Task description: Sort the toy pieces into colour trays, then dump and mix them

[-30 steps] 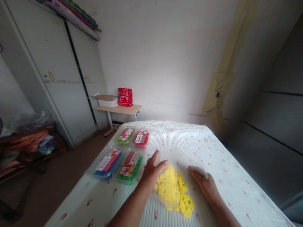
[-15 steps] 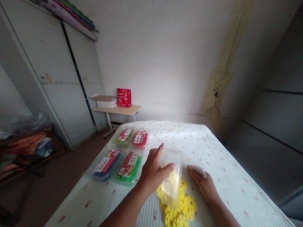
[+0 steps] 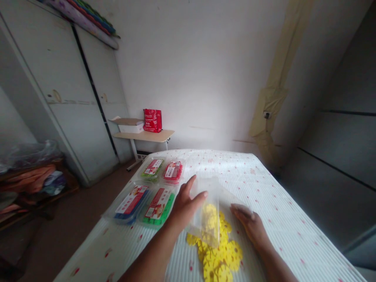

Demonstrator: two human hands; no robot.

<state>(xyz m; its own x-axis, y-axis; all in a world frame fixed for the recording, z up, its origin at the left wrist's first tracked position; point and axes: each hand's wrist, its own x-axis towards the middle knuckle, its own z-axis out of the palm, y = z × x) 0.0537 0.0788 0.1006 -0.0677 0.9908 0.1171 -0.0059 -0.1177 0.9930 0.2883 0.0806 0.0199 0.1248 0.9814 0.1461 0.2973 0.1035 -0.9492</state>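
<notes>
My left hand (image 3: 185,203) grips a clear plastic box (image 3: 207,211), tilted on its side, with yellow flower-shaped pieces (image 3: 219,250) spilling out of it onto the white dotted tablecloth (image 3: 279,211). My right hand (image 3: 249,225) lies flat with its fingers together on the clear lid (image 3: 235,199) beside the pile. Left of my left hand lie closed boxes of blue pieces (image 3: 131,200) and green pieces (image 3: 158,204). Behind them are a light-green box (image 3: 153,168) and a red box (image 3: 173,171).
Beyond the table's far left corner a small side table (image 3: 145,136) carries a red bag (image 3: 152,120) and an open white carton (image 3: 129,124). A tall white wardrobe (image 3: 67,98) fills the left wall. Clothes lie piled on a low shelf (image 3: 29,180) at the left.
My left hand has tipped the clear box up further, and more yellow pieces have poured out onto the cloth toward me. My right hand has stayed on the lid.
</notes>
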